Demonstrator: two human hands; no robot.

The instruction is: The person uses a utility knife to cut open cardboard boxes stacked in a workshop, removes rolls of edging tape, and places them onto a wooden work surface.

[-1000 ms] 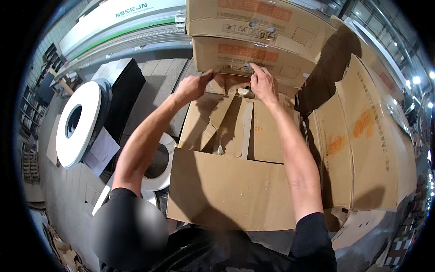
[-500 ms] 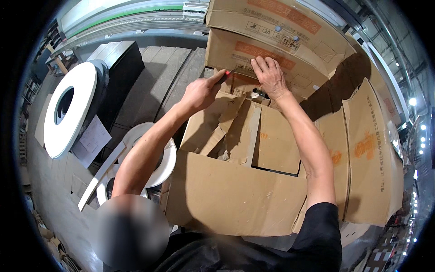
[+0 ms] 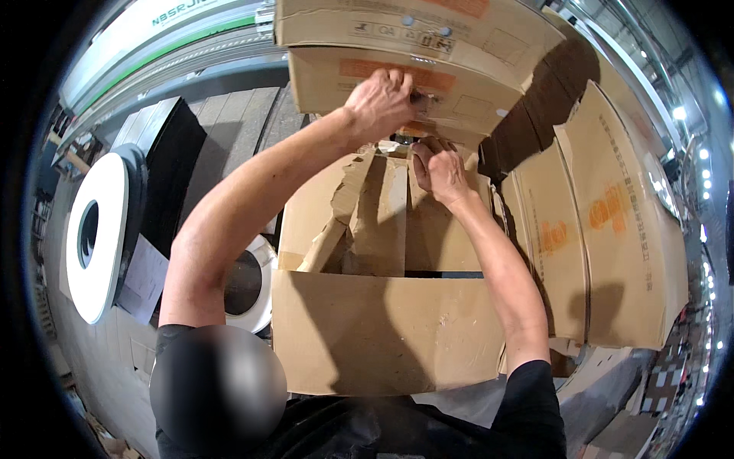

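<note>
In front of me lies an opened brown cardboard box point(image 3: 367, 329), its inner cardboard torn along a ragged edge point(image 3: 345, 195). Over its far side my left hand point(image 3: 382, 103) is closed around a knife point(image 3: 418, 98), of which only a dark end shows at the fingers. That hand is against a tall upright cardboard panel point(image 3: 321, 84) with orange print. Lower and to the right, my right hand point(image 3: 445, 172) has curled fingers at the far edge of the box, gripping a cardboard flap point(image 3: 470, 145). Its fingertips are partly hidden.
Wide cardboard flaps point(image 3: 612, 222) stand out on the right. To the left are a large white roll of banding point(image 3: 73, 252), a paper sheet point(image 3: 143, 279) and a dark block point(image 3: 172, 153). Another white roll point(image 3: 264, 287) lies under my left forearm. A long machine point(image 3: 191, 61) runs behind.
My left hand has moved right with the knife, up to the tall panel. My right hand has dropped from that panel to the box's far edge, fingers now curled. The view has shifted.
</note>
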